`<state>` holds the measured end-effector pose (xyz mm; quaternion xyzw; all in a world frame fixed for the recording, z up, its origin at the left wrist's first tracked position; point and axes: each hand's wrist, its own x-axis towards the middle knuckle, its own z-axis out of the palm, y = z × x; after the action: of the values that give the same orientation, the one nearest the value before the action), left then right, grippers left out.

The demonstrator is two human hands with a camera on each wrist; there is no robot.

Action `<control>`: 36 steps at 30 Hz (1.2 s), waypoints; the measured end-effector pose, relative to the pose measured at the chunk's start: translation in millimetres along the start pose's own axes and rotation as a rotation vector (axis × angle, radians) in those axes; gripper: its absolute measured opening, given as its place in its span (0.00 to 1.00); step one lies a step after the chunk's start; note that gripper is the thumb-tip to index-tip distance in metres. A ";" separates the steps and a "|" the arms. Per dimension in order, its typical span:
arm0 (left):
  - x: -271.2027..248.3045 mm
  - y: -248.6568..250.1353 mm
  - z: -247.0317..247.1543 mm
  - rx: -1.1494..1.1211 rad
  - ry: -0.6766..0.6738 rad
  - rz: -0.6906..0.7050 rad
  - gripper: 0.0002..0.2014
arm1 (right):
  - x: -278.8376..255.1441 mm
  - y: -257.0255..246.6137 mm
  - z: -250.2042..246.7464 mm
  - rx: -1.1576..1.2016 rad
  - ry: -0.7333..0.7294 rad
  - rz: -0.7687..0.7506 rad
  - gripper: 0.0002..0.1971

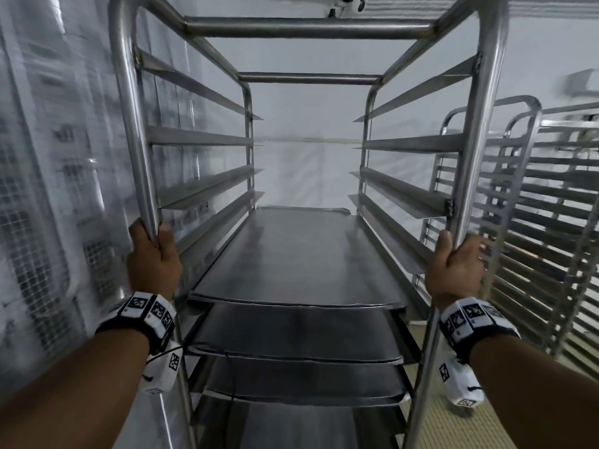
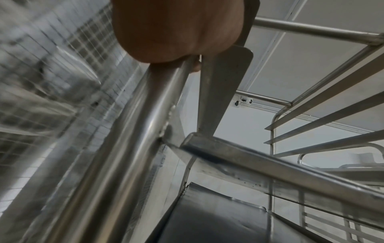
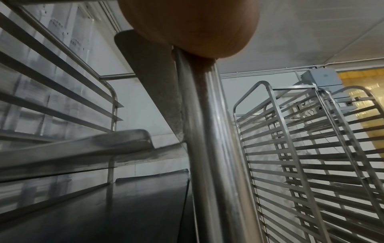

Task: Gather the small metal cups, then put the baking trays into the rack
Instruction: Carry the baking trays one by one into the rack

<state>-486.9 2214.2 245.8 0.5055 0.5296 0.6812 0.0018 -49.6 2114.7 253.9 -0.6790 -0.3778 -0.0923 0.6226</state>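
Observation:
A tall steel rack (image 1: 308, 27) fills the head view, with bare side rails in its upper half. Several dark baking trays sit on its lower rails; the top tray (image 1: 301, 257) lies level between my hands. My left hand (image 1: 152, 254) grips the rack's front left post (image 1: 129, 124). My right hand (image 1: 457, 264) grips the front right post (image 1: 479, 124). In the left wrist view the left hand (image 2: 176, 31) wraps the post (image 2: 124, 139); in the right wrist view the right hand (image 3: 191, 24) wraps its post (image 3: 207, 148). No small metal cups are in view.
A second rack (image 1: 534, 202) of bare rails, with another behind it, stands close on the right (image 3: 311, 156). A blurred reflective wall with a grid pattern (image 1: 48, 189) runs along the left. A white wall (image 1: 308, 157) lies beyond the rack.

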 end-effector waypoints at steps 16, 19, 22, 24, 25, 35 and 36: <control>97.3 -78.7 177.3 -0.031 -0.009 0.051 0.22 | 111.6 43.9 190.8 -0.009 0.070 -0.028 0.20; 117.0 -87.9 205.6 -0.055 -0.045 0.032 0.22 | 126.1 45.4 226.7 0.000 0.113 -0.030 0.27; 139.9 -113.8 238.0 -0.071 -0.068 0.043 0.21 | 138.3 42.9 256.7 -0.004 0.118 -0.011 0.27; 153.8 -127.9 257.9 -0.051 -0.069 0.046 0.21 | 147.3 44.3 275.2 -0.011 0.124 0.003 0.25; 156.5 -129.1 263.4 -0.045 -0.064 0.050 0.22 | 150.1 44.8 280.8 -0.020 0.119 0.005 0.24; 206.6 -172.1 343.1 -0.062 -0.053 0.109 0.24 | 185.3 64.5 362.8 -0.039 0.136 0.006 0.23; 210.3 -175.3 350.4 -0.062 -0.047 0.107 0.24 | 189.4 67.5 370.2 -0.034 0.144 -0.013 0.23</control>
<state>-441.1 2656.5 238.2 0.5489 0.4802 0.6842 -0.0067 -2.9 2533.0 237.6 -0.6786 -0.3346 -0.1513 0.6362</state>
